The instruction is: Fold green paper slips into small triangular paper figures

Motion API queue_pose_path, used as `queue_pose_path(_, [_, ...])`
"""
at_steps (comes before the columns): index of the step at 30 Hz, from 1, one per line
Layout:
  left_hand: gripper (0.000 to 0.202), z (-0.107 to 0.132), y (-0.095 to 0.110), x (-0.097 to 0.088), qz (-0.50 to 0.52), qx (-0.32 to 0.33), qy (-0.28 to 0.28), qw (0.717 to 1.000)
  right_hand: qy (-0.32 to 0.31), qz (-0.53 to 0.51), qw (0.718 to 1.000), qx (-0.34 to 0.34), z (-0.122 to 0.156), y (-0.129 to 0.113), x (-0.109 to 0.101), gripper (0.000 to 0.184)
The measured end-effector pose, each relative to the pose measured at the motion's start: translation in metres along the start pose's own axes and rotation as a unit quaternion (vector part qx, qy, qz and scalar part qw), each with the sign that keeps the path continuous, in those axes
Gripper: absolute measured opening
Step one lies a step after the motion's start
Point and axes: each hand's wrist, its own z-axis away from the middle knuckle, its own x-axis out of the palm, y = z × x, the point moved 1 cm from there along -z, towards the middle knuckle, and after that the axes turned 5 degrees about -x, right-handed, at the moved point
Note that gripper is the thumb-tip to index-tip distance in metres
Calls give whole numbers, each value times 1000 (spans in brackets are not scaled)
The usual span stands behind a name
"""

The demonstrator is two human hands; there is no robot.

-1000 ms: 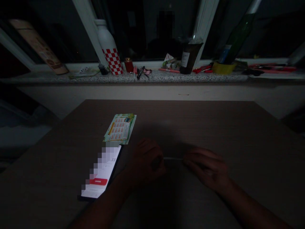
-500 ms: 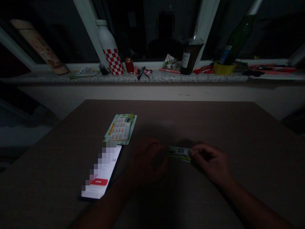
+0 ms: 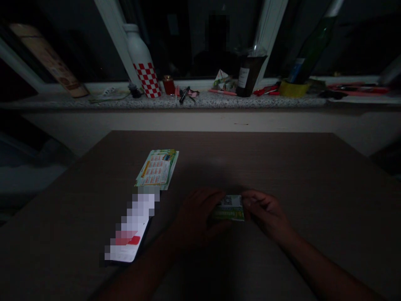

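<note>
A small green-and-white printed card (image 3: 232, 207) with a QR code is between my hands above the wooden table. My left hand (image 3: 196, 215) has its fingers and thumb around the card's left part, covering that end. At the card's right edge, the fingers of my right hand (image 3: 266, 211) are pinched together at the upper corner. A stack of similar cards (image 3: 157, 169), printed with red figures, lies on the table to the left. Just nearer to me is a phone (image 3: 127, 251) with a lit screen, partly blurred out.
Behind the table (image 3: 282, 154) runs a speckled windowsill (image 3: 206, 100). On it stand a red-and-white checked bottle (image 3: 148, 79), a dark cup (image 3: 249, 77), a green bottle (image 3: 313, 50) in a yellow tape roll (image 3: 293, 89), and a tan cylinder (image 3: 52, 62). The light is dim.
The card has shifted slightly left and turned straighter, showing more of its face. My left hand has opened out around its left side; my right hand has moved left with its edge.
</note>
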Motion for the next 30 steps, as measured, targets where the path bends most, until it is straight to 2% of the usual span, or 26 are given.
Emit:
queue_pose_path(5, [54, 0, -3, 2, 35, -4, -25, 999, -17, -16, 1000, -21, -1, -7, 4, 18])
queue_pose_path(10, [51, 1, -5, 0, 66, -4, -38, 997, -18, -26, 999, -31, -1, -12, 4, 25])
queue_pose_path(18, [38, 1, -3, -5, 122, -13, -30, 992, -30, 29, 998, -43, -1, -13, 5, 25])
queue_pose_path(30, [38, 5, -8, 0, 153, -20, -28, 988, -71, 124, 987, -70, 2, -14, 5, 10])
